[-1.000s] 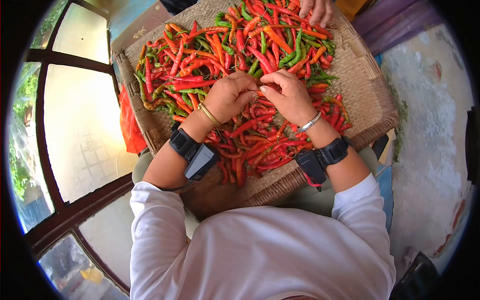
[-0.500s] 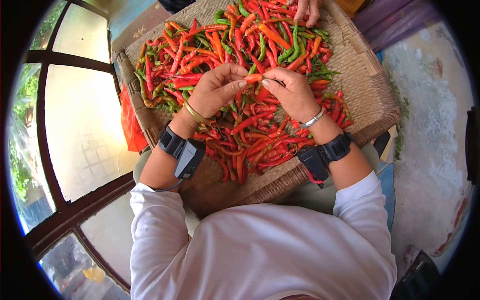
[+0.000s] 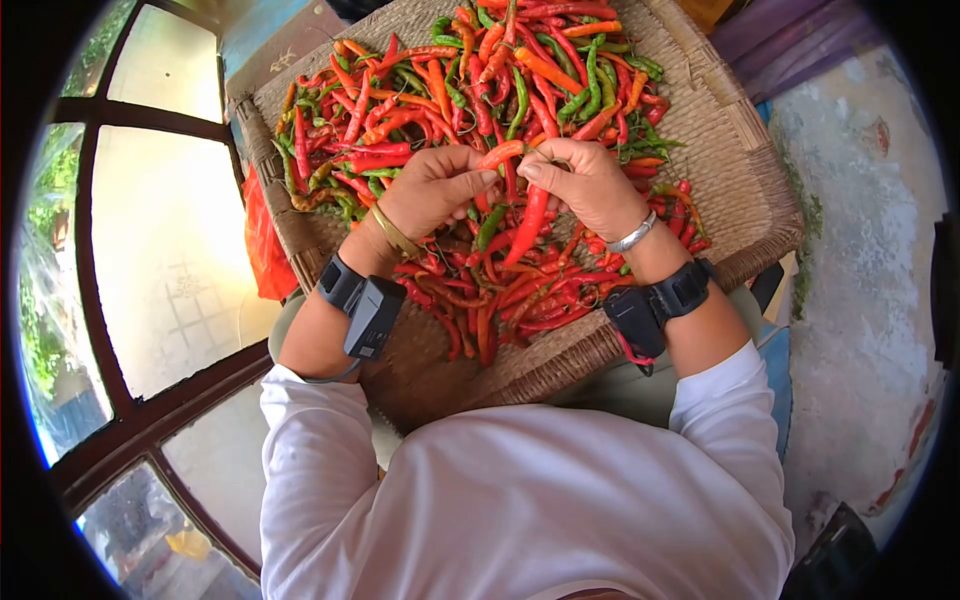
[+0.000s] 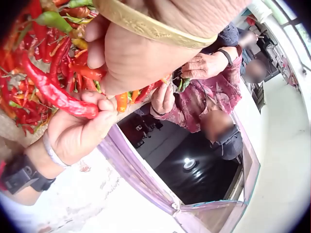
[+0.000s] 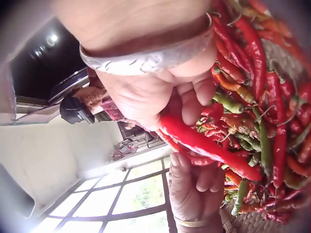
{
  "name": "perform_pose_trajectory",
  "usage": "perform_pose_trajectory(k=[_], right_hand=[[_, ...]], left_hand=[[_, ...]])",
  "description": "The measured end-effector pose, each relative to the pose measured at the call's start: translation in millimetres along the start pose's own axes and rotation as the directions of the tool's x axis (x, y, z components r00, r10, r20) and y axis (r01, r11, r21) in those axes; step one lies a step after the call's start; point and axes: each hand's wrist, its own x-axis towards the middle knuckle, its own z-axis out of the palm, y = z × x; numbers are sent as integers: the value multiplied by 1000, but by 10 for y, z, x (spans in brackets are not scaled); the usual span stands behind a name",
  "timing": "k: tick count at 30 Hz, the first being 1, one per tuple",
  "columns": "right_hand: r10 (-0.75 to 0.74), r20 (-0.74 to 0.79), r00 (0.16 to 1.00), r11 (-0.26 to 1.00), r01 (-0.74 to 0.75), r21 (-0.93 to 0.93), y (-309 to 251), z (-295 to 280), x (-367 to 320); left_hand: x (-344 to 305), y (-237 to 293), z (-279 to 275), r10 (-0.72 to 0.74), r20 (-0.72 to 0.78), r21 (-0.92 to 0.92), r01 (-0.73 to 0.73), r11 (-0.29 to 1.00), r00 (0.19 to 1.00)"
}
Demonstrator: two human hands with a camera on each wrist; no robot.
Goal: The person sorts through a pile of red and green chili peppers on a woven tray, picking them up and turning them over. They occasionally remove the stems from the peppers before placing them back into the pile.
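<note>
Over the pile of chili peppers, my left hand pinches a short orange-red chili pepper between thumb and fingers. One end of that pepper reaches toward the fingertips of my right hand. A long, glossy red chili pepper slants down from the right hand, which holds its upper end. The left wrist view shows this red pepper at the right thumb and fingers. It also crosses in front of the left hand in the right wrist view.
Red, orange and green chilies lie spread over a woven tray with a thick rim. Another person's hand is at the far side, in the left wrist view. A red plastic bag hangs beside the tray, near the windows.
From close together over the pile, my hands have drawn slightly apart with the orange-red pepper between them. The long red pepper now shows in the right hand. The other person's hand has left the head view.
</note>
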Motion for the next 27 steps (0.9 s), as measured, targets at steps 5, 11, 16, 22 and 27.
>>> perform_pose_trajectory(k=[5,11,16,22,27], right_hand=[[45,-11,999,991,-46,-127,154,-65,59],[-48,106,993,732,108,-673,239,-2,28],[-112,-17,994,698,67,-713,134,64,17],[-257,5,966,675,184,-714,76,104,1],[237,425,874,478,276,-834,260,69,-25]], left_hand=[[-52,72,-454,149,-180,470,-48,881,972],[-215,284,-436,86,-151,397,-19,918,985],[-224,293,-359,24,71,205,-38,978,997],[-179,269,-194,-66,219,104,44,994,974],[-133,200,-147,56,72,-45,-53,998,996]])
